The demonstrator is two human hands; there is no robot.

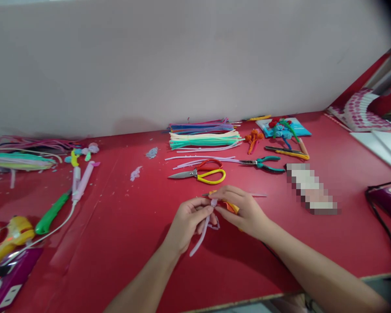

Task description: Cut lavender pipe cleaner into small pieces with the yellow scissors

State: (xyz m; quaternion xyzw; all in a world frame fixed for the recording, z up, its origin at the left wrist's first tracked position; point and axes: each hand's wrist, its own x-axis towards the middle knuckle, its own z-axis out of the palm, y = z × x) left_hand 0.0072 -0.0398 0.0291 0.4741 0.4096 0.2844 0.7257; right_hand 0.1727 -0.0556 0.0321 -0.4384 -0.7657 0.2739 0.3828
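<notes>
A pale purple pipe cleaner (pixel 200 241) is pinched between the thumb and fingers of my left hand (pixel 190 219). One long end hangs down toward me, and a bent loop shows below the fingers. At the small bunched top of the pipe cleaner, my right hand (pixel 244 211) has thumb and fingertips closed on it. Beneath the right hand lies an orange-handled tool (pixel 233 208), mostly covered, so its kind is hidden. Scissors (pixel 197 174) with one red and one yellow handle lie just beyond the hands. Green-handled pliers (pixel 262 164) rest to their right.
Bundled pipe cleaners (pixel 205 139) lie along the wall, with more bundles (pixel 22 158) at left. A pink glue gun (pixel 84 180), a green-handled tool (pixel 54 213) and a yellow tool (pixel 14 234) occupy the left side. A blurred-out flat object (pixel 311 189) lies at right.
</notes>
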